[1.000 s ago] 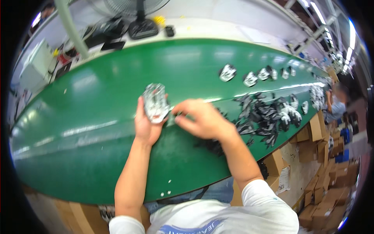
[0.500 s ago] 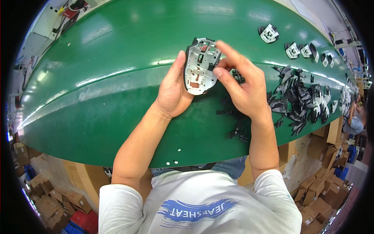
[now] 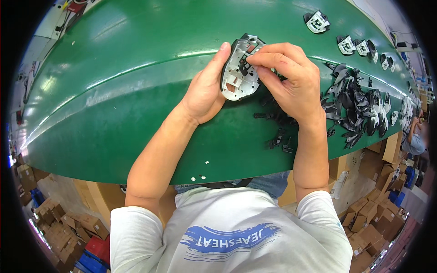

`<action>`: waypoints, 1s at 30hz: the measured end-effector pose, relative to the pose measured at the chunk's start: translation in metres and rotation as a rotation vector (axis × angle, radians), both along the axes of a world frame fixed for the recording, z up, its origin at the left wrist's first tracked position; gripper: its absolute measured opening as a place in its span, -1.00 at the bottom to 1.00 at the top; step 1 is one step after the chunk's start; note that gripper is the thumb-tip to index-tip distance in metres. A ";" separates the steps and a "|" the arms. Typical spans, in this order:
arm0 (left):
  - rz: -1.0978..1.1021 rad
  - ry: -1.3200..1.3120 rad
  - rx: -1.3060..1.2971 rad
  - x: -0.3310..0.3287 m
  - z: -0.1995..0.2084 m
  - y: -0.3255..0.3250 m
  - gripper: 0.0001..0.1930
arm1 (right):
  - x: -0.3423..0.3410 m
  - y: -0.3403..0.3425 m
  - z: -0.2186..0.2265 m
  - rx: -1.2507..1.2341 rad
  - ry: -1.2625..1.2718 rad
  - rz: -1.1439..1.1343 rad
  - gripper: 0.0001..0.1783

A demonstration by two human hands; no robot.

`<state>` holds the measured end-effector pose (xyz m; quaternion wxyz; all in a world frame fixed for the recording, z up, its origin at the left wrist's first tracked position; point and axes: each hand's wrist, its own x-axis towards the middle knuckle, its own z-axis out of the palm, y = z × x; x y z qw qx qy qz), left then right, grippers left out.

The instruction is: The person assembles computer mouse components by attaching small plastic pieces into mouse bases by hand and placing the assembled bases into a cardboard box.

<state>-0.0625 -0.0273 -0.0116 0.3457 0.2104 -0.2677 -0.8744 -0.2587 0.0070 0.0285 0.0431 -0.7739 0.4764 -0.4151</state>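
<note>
My left hand [image 3: 203, 96] holds a computer mouse shell [image 3: 235, 81] over the green table, fingers beneath and thumb along its left edge. The shell's white inner side faces up, with a black rim and several cut-outs. My right hand [image 3: 295, 75] is closed over the shell's right side, thumb and index finger pinched on a small black plastic part [image 3: 245, 68]. That part lies against the shell's inner face; whether it is seated there I cannot tell. The fingertips hide some of the shell's upper right.
To the right lies a heap of black and white shell pieces [image 3: 350, 102]. Small black plastic parts [image 3: 278, 139] lie beside my right forearm. White-and-black shells [image 3: 317, 22] stand in a row at the far right. White bits [image 3: 203, 177] rest by the near edge. Another person [image 3: 414, 141] is at far right.
My right hand has gone from spread fingers at the shell's right edge to a pinch over its middle, the black part moving inward. The shell has shifted slightly up and right and tilted.
</note>
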 end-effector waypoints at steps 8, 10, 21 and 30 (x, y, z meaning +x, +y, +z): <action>0.011 -0.024 0.005 -0.001 0.002 0.005 -0.43 | 0.006 0.001 -0.003 -0.075 0.152 -0.021 -0.75; 0.012 -0.017 0.001 -0.001 0.002 0.006 -0.43 | 0.006 0.003 -0.002 -0.085 0.167 -0.022 -0.76; -0.022 -0.065 -0.029 0.000 0.004 0.008 -0.52 | 0.011 0.007 -0.003 0.006 0.159 -0.013 -0.76; 0.080 -0.195 -0.113 0.003 0.007 0.011 -0.27 | 0.003 -0.001 -0.005 -0.012 0.012 0.007 -0.74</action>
